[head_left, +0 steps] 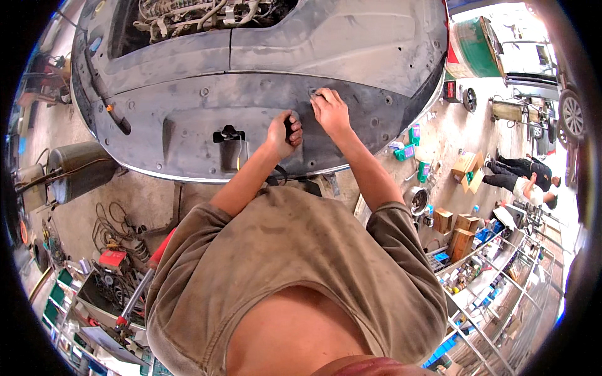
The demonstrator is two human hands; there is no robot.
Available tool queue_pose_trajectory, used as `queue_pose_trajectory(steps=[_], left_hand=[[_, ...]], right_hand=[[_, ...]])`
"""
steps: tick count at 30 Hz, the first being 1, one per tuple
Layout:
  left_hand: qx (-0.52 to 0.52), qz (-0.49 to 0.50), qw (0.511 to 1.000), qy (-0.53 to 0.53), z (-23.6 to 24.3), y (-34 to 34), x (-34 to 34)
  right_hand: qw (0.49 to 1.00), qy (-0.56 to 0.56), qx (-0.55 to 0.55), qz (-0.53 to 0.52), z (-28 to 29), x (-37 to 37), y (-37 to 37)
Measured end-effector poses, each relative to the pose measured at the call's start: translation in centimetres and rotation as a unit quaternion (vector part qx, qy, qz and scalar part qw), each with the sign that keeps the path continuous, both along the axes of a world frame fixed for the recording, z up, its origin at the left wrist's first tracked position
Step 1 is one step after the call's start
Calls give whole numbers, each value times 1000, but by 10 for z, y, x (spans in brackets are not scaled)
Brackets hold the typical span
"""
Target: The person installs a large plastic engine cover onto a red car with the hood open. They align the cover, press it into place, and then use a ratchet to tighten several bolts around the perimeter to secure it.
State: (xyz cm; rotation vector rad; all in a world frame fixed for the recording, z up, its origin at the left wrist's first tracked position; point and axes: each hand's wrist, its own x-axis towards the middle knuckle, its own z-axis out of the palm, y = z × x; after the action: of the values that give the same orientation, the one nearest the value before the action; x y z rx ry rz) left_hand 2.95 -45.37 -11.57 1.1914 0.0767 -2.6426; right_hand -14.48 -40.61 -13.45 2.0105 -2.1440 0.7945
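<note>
A dark grey panel of a vehicle (188, 135), dotted with round fasteners and holes, spans the upper middle. My left hand (283, 135) is closed at the panel's middle, fingers curled round something dark that I cannot make out. Just right of it and higher, my right hand (329, 113) has bent fingertips pinched at a small dark spot on the panel; what they hold, if anything, is too small to tell. An opening with a pale strip (229, 135) lies left of my hands. Above, a larger opening shows metal engine parts (207, 15).
A black tank (81, 169) stands at left, above hoses and a red case (113, 257). At right are green containers (406, 152), cardboard boxes (464, 166) and cluttered metal racks (495, 294). Two other people (523, 188) are near parked vehicles at far right.
</note>
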Motion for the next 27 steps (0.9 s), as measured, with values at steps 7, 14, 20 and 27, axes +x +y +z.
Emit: queue_pose_trajectory(steps=[7, 14, 20, 27], left_hand=[[0, -20, 999, -30, -6, 6, -6], [-91, 14, 994, 60, -4, -8, -30], [-113, 43, 983, 141, -27, -32, -26], [-143, -4, 983, 116, -31, -22, -15]], right_hand=[[991, 71, 72, -88, -3, 15, 1], [987, 57, 87, -121, 14, 10, -1], [978, -180, -73, -79, 29, 31, 10], [983, -177, 45, 4, 45, 52, 30]])
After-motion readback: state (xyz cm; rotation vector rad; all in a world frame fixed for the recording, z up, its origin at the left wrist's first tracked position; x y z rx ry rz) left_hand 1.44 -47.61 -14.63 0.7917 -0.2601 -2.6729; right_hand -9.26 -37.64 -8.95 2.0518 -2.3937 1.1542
